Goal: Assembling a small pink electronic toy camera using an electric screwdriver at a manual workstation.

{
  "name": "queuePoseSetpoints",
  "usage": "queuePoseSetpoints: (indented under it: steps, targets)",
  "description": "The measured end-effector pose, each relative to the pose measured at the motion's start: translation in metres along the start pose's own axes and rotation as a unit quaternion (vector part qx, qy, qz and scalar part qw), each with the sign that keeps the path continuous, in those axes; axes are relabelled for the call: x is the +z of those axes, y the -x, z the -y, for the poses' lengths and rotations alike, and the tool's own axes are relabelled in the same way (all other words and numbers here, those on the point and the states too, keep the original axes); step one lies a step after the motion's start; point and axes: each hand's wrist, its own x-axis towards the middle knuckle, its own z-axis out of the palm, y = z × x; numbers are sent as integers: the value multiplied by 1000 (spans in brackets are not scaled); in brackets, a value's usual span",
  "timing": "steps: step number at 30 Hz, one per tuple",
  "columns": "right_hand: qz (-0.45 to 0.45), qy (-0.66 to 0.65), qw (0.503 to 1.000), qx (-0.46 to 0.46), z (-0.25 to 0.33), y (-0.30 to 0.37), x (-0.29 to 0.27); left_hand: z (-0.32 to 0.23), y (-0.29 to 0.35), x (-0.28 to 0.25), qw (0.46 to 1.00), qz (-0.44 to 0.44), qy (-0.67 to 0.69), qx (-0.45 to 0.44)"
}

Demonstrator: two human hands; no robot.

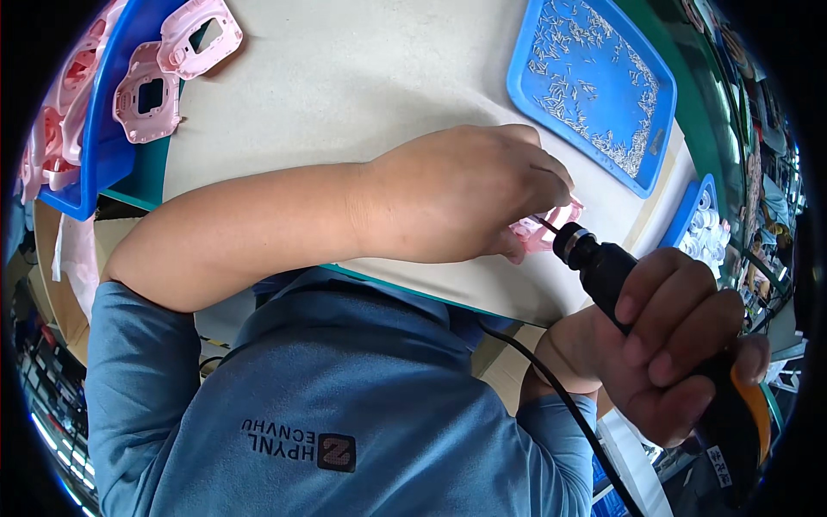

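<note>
My right hand (672,340) is wrapped round a black electric screwdriver (605,269) with an orange part at its rear. The tool's thin bit points left, down to a pink plastic part (538,234) on the worktable. Over that part bends my left hand (469,191), fingers curled round its far and left sides. Most of the pink part is hidden beneath this hand. Whether a small screw sits at the bit's tip cannot be made out.
A blue tray (594,86) of small screws lies at the far right of the pale worktable (370,69). Two pink housings (148,96) rest by a blue bin (108,112) at left. Right, another blue tray (685,207) holds whitish parts. A black cable (560,388) hangs near my right arm.
</note>
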Motion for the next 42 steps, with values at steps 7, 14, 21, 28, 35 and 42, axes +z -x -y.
queuePoseSetpoints:
  steps: [7, 14, 21, 28, 35, 42]
  targets:
    - [46, 71, 996, -12, 2, 2, 5, -4, -5, -9, 999, 50, -1, -17]
    - [74, 76, 993, -44, 9, -2, 1, -4, -5, -14, 997, 50, 49, -25]
    - [61, -126, 989, 39, 20, 8, -76, -19, -12, -49, 975, 105, 117, -155]
    - [42, 206, 951, 227, -9, -18, -65, -11, -12, -39, 929, -24, 329, -168]
    - [-245, 199, 910, 269, -100, -96, -209, -15, -15, -34, 951, 72, 217, -209]
    - [-250, 573, 757, 188, -116, -95, -268, -17, -12, -27, 958, 115, 136, -226]
